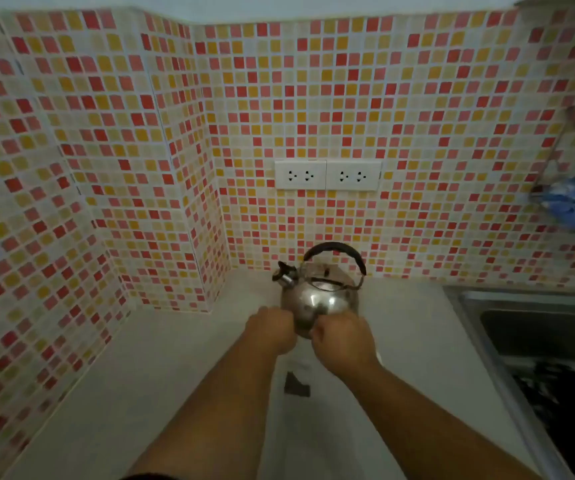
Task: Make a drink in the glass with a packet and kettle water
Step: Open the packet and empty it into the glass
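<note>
A: Kettle?
B: Steel kettle (319, 289) stands near the counter's (161, 382) back edge, spout left.
A: Hands?
B: Left hand (272, 329) and right hand (343, 342) are both clenched, close together before the kettle, maybe pinching a packet; too blurry, cannot tell.

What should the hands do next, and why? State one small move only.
Probably finish tearing the packet open. Both the left hand and right hand are closed together in front of the kettle, seemingly pinching something small between them, though blur hides it. A dark scrap lies on the counter below. The kettle stands untouched, and no glass is clearly visible.
</note>
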